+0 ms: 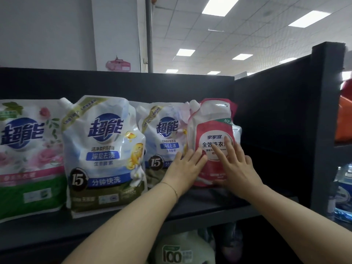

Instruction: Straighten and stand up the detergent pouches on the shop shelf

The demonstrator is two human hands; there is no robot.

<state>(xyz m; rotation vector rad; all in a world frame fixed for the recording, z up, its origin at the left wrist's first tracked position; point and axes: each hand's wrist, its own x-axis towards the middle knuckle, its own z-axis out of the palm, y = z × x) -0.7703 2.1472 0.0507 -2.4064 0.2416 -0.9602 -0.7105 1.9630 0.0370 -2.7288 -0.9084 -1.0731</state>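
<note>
A red and white detergent pouch (211, 128) stands upright at the right end of the row on the black shelf (190, 208). My left hand (182, 168) lies flat against its lower left side, fingers spread. My right hand (234, 164) presses flat on its front, fingers apart over the label. Neither hand is closed around it. To the left stand two white and blue pouches, a small one (162, 141) set further back and a large one (104, 149) near the front. A pink and green pouch (28, 157) stands at the far left.
The shelf's black back panel (133, 86) and a dark side wall (276, 121) enclose the row, with bare shelf to the right of the red pouch. A green-labelled bottle (181, 250) sits on the shelf below. Water bottle packs (342, 191) fill the neighbouring rack.
</note>
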